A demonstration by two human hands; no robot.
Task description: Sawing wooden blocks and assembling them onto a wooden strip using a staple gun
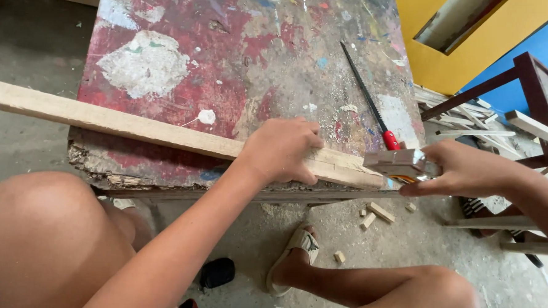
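crosswise, the wood strip (164,131) runs left-right under left hand (283,149).

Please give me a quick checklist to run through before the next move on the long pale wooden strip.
1. Long pale wooden strip lying on the paint-stained worktable: ok.
2. Left hand pressing the strip down: ok.
3. Right hand gripping the silver metal tool at the strip's end: ok.
4. Thin black saw blade with red handle apart from both hands: ok.
5. Mark on the strip: cannot tell.
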